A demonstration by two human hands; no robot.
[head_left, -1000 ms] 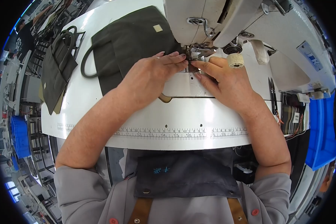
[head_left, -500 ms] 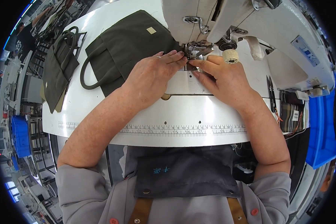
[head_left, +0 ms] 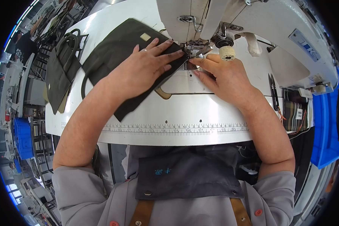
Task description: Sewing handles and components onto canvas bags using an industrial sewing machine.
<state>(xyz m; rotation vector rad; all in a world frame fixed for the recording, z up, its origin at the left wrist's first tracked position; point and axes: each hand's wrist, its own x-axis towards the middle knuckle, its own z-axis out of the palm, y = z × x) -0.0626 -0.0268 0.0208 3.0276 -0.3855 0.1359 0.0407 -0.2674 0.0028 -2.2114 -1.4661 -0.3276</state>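
A dark green fabric bag piece [head_left: 113,49] with a small pale label [head_left: 145,37] lies on the white sewing table, its right corner at the presser foot [head_left: 190,49] of a sewing machine. My left hand [head_left: 143,69] rests flat on it with fingers spread, the fingertips close to the presser foot. Just right of the foot is my right hand [head_left: 226,75], its index finger stretched toward the fabric corner. The thumb sits lower and apart from that finger, while the other fingers curl partly out of sight. I see nothing held between finger and thumb.
Another dark green bag piece with handles [head_left: 60,71] lies at the left. The machine head [head_left: 282,34] overhangs the far right. Black scissors [head_left: 274,92] and a striped cloth [head_left: 292,107] lie on the right. A ruler strip [head_left: 169,130] runs along the near edge; a blue bin [head_left: 324,132] stands beyond.
The bag piece has turned, its far corner coming nearer and its lower part swinging toward me. My left hand has moved left and spread out on the fabric. The right hand has barely moved.
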